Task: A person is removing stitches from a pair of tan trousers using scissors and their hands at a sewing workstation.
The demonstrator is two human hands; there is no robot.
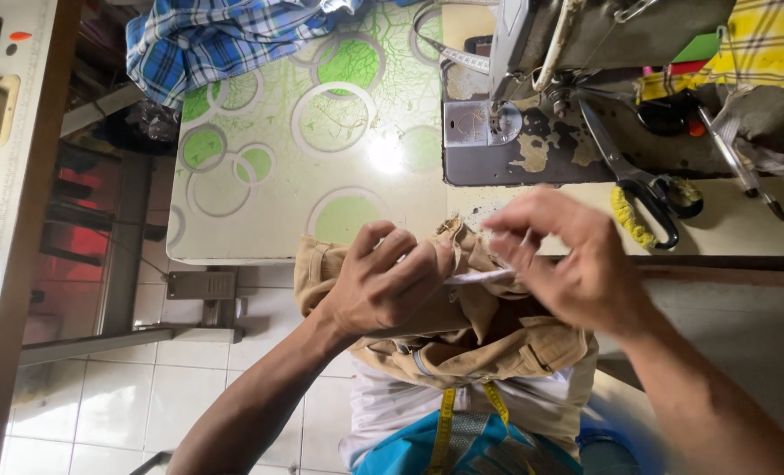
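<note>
Tan garment (462, 334) sits bunched in your lap at the desk's (260, 237) near edge, partly over your white shirt (383, 409). Your left hand (383, 281) grips a fold of it, fingers curled shut on the cloth. Your right hand (559, 255) pinches close to the same fold from the other side, thumb and fingertips together on the fabric; a small pale strip (480, 277) shows between the two hands, cannot tell what it is. The hands are near each other, almost touching over the cloth.

A yellow tape measure (446, 422) hangs down your chest, below the garment. Teal cloth (410, 453) lies under it at the bottom edge.

On the desk: green-circle patterned cover, a blue plaid cloth (207, 40) piled at the far left corner. The sewing machine (568, 35) stands to the right, its needle plate (480, 123) well beyond your hands. Scissors (638, 180) lie on the machine bed just past your right hand, black handles toward you, a yellow braided cord (630, 220) beside the handles. Yellow plaid fabric (770, 44) at far right. White tile floor (128, 405) at left below the desk.
</note>
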